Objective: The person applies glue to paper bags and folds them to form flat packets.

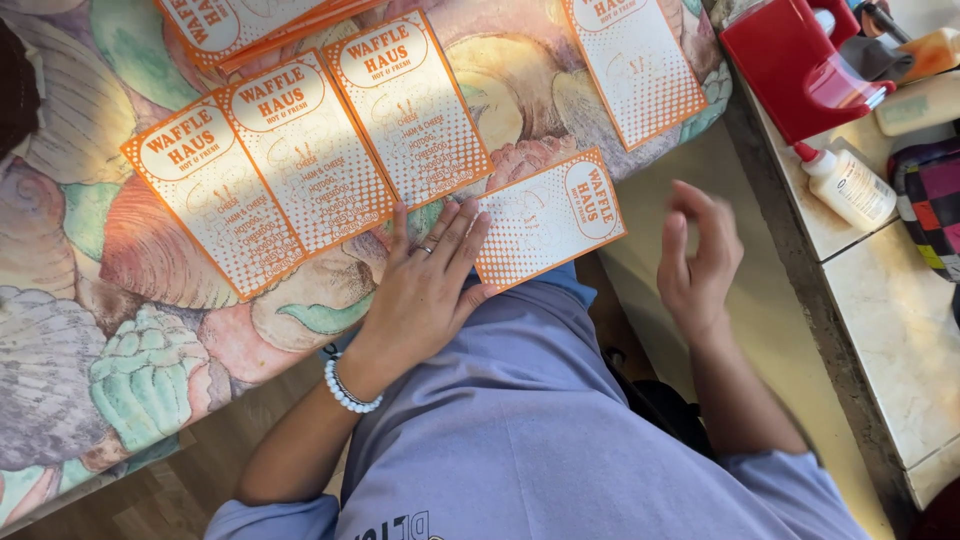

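Note:
My left hand (425, 285) lies flat with fingers spread, its fingertips resting on the edge of an orange-and-white printed card (545, 215) that sits sideways at the near edge of a cushion with a shell pattern (120, 330). It wears a ring and a white bead bracelet. Three similar cards (305, 150) lie side by side, overlapping, just left of it. My right hand (700, 260) hovers in the air to the right, off the cushion, fingers loosely curled and holding nothing.
More cards lie at the top: a stack (240, 25) and a single one (630, 65). A stone ledge (890, 330) on the right bears a red holder (790, 60), a white glue bottle (850, 185) and a chequered pouch (935, 200).

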